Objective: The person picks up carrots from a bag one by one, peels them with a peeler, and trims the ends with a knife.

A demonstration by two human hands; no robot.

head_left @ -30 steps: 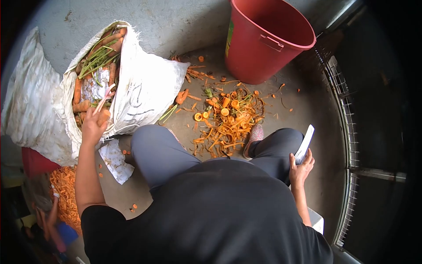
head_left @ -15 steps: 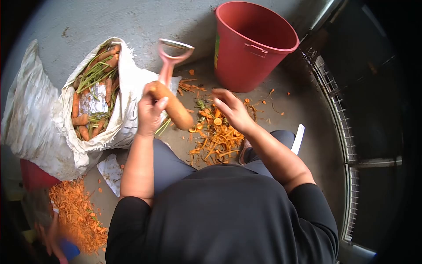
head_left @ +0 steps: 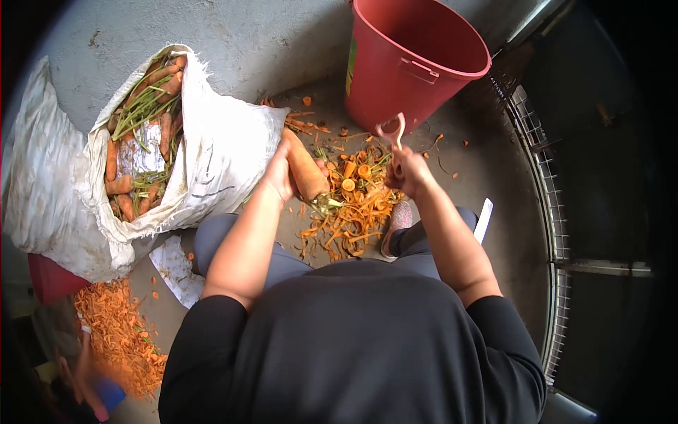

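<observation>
While left hand holds carrot, right hand clasps peeler; peelings heaped on floor.

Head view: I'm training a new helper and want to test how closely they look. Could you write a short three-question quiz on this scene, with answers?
1. Which hand holds the peeler?
2. True or false: the held carrot and the peeler are apart.
3. The large bucket stands: a) behind the person; b) beyond the peelings; c) inside the open sack.

Key:
1. The right hand.
2. True: a gap shows between them.
3. b
</observation>
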